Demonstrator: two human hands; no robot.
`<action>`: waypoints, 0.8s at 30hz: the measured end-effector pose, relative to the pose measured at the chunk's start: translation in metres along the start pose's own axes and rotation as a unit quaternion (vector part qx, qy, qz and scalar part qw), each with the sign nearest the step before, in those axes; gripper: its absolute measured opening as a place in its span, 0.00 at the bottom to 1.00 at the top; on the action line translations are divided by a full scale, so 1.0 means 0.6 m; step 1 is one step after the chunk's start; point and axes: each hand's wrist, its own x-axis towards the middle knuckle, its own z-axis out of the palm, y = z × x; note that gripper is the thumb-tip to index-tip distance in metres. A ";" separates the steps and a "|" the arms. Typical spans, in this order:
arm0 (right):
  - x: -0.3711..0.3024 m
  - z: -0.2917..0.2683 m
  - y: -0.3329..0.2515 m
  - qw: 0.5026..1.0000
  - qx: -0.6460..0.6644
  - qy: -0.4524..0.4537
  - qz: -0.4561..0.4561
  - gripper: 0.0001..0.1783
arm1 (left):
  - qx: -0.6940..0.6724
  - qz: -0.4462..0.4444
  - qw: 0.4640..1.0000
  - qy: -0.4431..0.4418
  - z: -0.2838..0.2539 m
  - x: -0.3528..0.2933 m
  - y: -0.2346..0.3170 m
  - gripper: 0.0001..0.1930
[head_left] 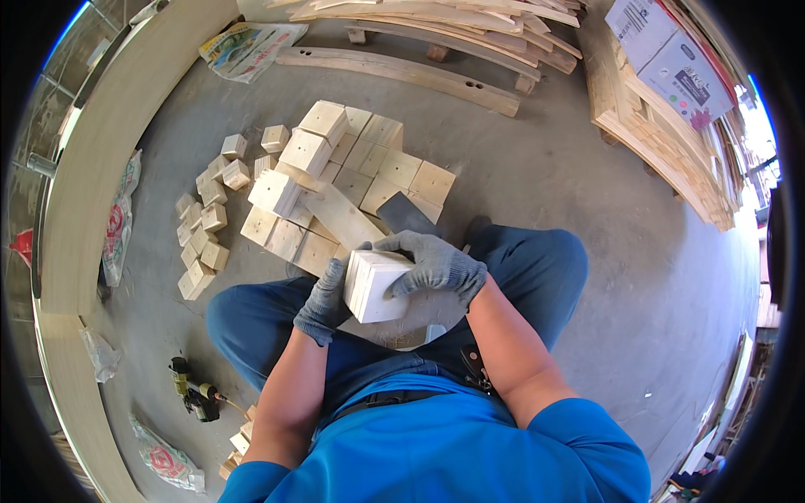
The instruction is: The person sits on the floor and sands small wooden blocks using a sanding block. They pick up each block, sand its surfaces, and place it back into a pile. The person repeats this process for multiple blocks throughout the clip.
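Stack of thin pale wood pieces sat over my lap, clamped between both gloved hands: left hand curled on its near-left edge, right hand wrapped over top. I judged it stiff, light, slip-prone between layers; side-squeeze best.

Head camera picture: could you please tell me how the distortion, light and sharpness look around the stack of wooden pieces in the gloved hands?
Head view: strong fisheye bend, black rim at the corners; even daylight, soft shadows; stack of wooden pieces, left hand and right hand sharp; bright glare at the right edge.
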 end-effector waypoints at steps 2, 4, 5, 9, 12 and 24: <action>-0.014 -0.018 -0.006 0.996 0.061 0.061 0.023 0.46 | -0.005 0.079 0.996 0.029 -0.014 0.009 0.003 0.45; -0.023 -0.054 0.020 0.976 0.160 0.147 -0.007 0.43 | 0.056 0.145 0.977 0.147 -0.047 0.017 0.012 0.36; -0.028 -0.073 0.044 0.956 0.191 0.224 -0.010 0.41 | 0.094 0.167 0.964 0.186 -0.035 0.019 0.021 0.30; -0.023 -0.156 0.102 0.860 0.292 0.417 0.014 0.30 | 0.418 0.269 0.823 0.275 -0.030 0.046 0.020 0.35; -0.017 -0.211 0.112 0.815 0.277 0.505 0.063 0.27 | 0.655 0.280 0.656 0.251 -0.008 0.070 0.030 0.39; 0.071 -0.428 0.154 0.832 0.073 0.527 0.156 0.31 | 0.821 0.256 0.465 0.209 -0.031 0.216 0.033 0.45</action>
